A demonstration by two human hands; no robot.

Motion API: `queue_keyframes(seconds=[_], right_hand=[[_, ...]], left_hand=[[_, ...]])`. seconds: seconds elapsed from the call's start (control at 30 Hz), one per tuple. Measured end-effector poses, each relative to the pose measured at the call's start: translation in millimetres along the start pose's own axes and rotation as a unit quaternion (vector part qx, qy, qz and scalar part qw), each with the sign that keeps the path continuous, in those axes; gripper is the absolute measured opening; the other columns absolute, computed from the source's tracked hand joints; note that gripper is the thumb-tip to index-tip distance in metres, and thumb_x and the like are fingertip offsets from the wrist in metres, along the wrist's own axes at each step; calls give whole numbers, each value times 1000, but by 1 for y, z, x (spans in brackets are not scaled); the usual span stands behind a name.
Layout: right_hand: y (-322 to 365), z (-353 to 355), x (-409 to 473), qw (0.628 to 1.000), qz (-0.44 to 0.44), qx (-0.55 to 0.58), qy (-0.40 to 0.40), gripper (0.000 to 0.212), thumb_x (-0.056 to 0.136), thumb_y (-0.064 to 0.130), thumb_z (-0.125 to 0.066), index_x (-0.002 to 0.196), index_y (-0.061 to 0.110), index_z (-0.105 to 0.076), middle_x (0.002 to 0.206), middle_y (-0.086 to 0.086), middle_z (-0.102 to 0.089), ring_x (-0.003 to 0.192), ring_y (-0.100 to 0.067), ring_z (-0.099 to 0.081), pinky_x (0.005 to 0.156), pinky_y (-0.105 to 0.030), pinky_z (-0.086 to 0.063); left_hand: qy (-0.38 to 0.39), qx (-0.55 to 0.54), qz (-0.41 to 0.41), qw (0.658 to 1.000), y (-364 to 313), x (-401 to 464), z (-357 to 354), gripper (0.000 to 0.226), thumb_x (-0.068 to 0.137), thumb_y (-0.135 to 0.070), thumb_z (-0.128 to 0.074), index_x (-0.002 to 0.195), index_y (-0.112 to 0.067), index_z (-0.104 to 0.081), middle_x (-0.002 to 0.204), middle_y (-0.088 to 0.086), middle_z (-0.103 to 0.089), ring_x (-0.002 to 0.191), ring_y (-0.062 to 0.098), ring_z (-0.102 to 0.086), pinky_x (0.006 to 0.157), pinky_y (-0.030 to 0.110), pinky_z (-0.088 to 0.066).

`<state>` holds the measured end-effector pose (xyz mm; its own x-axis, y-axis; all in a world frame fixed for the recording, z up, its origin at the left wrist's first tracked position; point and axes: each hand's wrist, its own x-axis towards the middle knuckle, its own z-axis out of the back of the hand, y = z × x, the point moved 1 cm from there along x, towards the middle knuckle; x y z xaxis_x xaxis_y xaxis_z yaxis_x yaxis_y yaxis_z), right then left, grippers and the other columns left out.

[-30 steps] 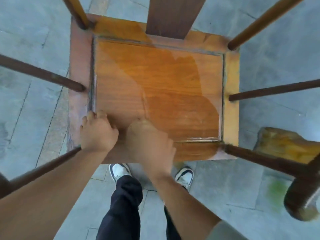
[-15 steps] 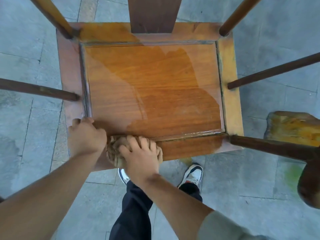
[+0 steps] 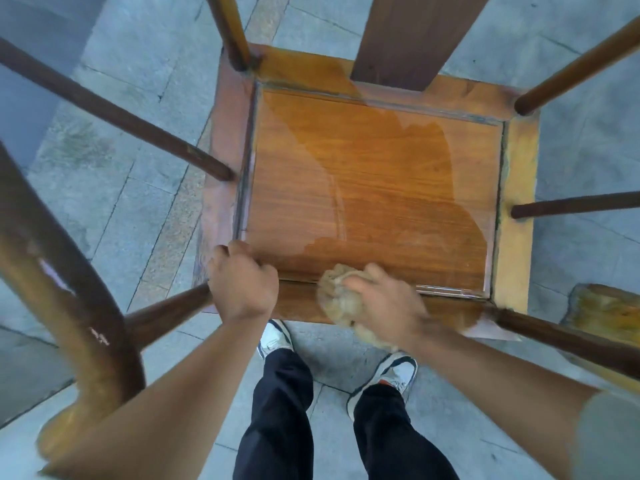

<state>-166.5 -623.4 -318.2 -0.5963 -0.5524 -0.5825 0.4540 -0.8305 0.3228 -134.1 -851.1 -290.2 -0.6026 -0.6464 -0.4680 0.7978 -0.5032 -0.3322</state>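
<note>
- My left hand (image 3: 242, 285) gripped the near left corner of the chair seat (image 3: 381, 209), its fingers curled over the inner edge of the frame
- My right hand (image 3: 384, 303) was closed round a wadded tan cloth (image 3: 341, 299) and pressed it onto the near rail of the seat, a little to the right of my left hand; the hand was blurred
- The cloth bulged out to the left of my fingers, and part of it hung over the near edge of the seat
- A darker wet patch (image 3: 398, 174) covered the far and right parts of the seat panel, while the left part looked paler and dry
- Dark wooden spindles (image 3: 138, 123) rose from the frame on the left and right, and a broad back splat (image 3: 415, 39) stood at the far edge
- A curved arm rail (image 3: 69, 289) crossed the near left of the view, above my left forearm
- My white shoes (image 3: 275, 337) and dark trousers (image 3: 277, 410) stood on the grey stone floor (image 3: 138, 202), just near the seat
</note>
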Motion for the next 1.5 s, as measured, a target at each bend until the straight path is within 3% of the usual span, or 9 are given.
queue_keyframes(seconds=[0.2,0.33,0.57,0.73,0.87,1.07,1.17,1.33,1.5], right_hand=[[127,-18,85,998,-9,51,-36,38,89,31,-60,127,34,-57,116,-5,-54,106,-35,-61,78,-40,-48],[40,-6,24,999,42,13,-31,60,85,30,-71,138,48,-49,120,3,-48,103,-27,-60,80,-36,-54],[-99,-12,-72,972,-203,-60,-105,45,76,25,-77,118,37,-69,122,-3,-52,109,-33,-52,88,-47,-46],[9,-37,-9,978,-85,-10,-191,50,70,53,-52,115,36,-64,143,-5,-51,124,-39,-45,95,-52,-37],[-1,-46,4,973,-46,7,-224,30,79,38,-49,107,36,-61,139,-6,-50,121,-40,-46,100,-56,-37],[-123,-26,-32,871,-407,62,-268,41,87,50,-67,113,27,-46,124,-16,-50,104,-39,-49,87,-50,-44],[-150,10,6,815,-466,97,-331,48,92,63,-57,116,22,-53,128,-15,-50,105,-40,-48,89,-51,-40],[-178,70,89,839,-405,56,-359,52,87,55,-66,123,20,-51,137,-14,-50,119,-43,-47,97,-57,-42],[-139,33,39,880,-332,66,-333,54,86,39,-50,139,30,-44,145,-11,-44,131,-41,-43,111,-51,-36]], left_hand=[[-65,-70,-33,995,15,5,12,28,86,0,-50,113,-2,-56,118,19,-50,106,38,-51,92,42,-41],[-9,-28,-16,999,17,9,5,38,84,-2,-51,122,2,-52,125,23,-48,113,42,-48,95,49,-43],[43,69,-57,995,13,3,-12,55,79,-8,-59,133,-4,-52,134,21,-45,120,42,-47,99,52,-44],[14,98,-185,978,-16,10,-31,52,83,-11,-62,133,-4,-50,140,23,-44,128,42,-42,108,54,-36],[-19,129,-220,967,-55,12,-57,47,87,-18,-55,131,-3,-51,133,28,-48,120,47,-43,102,57,-35],[58,215,-308,925,-109,4,-93,55,95,-33,-51,145,-13,-41,155,19,-29,144,40,-22,113,62,-23],[56,255,-321,910,-114,8,-102,56,96,-38,-50,146,-16,-40,155,19,-27,144,42,-23,111,63,-25],[-34,248,-359,899,-121,25,-109,50,92,-43,-41,128,-12,-53,128,19,-43,115,41,-41,101,59,-34],[-6,230,-390,892,-155,41,-103,58,90,-43,-38,138,-12,-48,138,20,-39,130,44,-35,106,62,-32]])
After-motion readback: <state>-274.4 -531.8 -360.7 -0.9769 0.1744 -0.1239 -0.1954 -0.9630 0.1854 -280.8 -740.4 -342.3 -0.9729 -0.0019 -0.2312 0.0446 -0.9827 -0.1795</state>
